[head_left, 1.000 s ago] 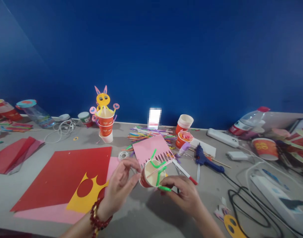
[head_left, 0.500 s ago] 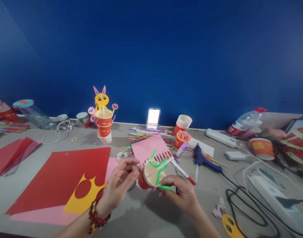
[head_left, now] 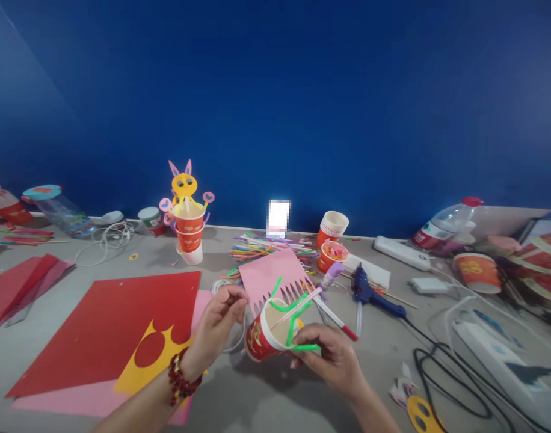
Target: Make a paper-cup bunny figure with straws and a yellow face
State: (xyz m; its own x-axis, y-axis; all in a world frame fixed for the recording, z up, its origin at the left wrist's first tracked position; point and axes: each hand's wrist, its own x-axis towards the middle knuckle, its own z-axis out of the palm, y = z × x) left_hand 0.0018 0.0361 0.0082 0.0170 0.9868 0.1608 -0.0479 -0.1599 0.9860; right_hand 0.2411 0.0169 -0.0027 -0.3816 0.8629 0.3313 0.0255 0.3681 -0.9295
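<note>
A red paper cup [head_left: 260,338] with a white rim is tilted between my hands. Green bent straws [head_left: 298,310] and a pale pink-striped straw [head_left: 309,296] rest in its mouth. My right hand [head_left: 327,355] pinches the cup's rim at the right, by the end of a green piece. Just left of the cup, my left hand [head_left: 224,319], with a red bead bracelet [head_left: 180,379] on the wrist, has its fingers curled close together; whether they hold something small is hidden. Pink paper [head_left: 270,273] with a jagged edge lies behind the cup.
Red sheet [head_left: 113,325] and cut yellow paper [head_left: 140,370] lie left. A decorated cup figure [head_left: 188,225] stands behind, near a pile of straws [head_left: 252,245]. At the right are a blue glue gun [head_left: 370,294], black cord, a bottle [head_left: 442,227] and a power strip [head_left: 501,355].
The cup has moved slightly left and down, showing more of its red side. My left hand has drawn back a little from the rim.
</note>
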